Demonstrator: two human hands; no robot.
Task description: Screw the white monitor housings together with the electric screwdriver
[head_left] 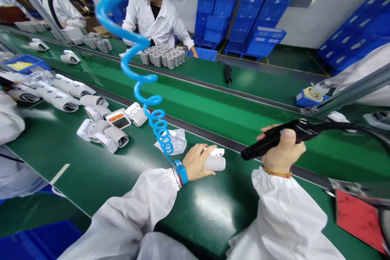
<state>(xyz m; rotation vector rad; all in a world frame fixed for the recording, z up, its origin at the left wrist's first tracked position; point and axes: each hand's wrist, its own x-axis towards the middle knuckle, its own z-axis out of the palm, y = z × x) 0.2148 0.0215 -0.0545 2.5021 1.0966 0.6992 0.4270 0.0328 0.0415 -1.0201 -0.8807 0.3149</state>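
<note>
My left hand (197,162) is closed round a wrist blood pressure monitor (215,163) with a rolled grey cuff, resting on the green tabletop. A blue band with a coiled cord circles that wrist. My right hand (283,150) grips a black electric screwdriver (271,141), its tip pointing left above the table edge, apart from the monitor. Just beyond my left hand lies a silvery plastic bag (177,141). Farther left, several similar monitors (105,130) sit in a loose heap, one with an orange-edged screen (118,119) facing up.
The blue coiled cord (138,85) hangs across the view down to my left wrist. A green conveyor belt (210,107) runs behind the table. Across it, a person in white stands by grouped grey cuffs (166,56). A red sheet (358,217) lies at right; blue crates (217,12) stand behind.
</note>
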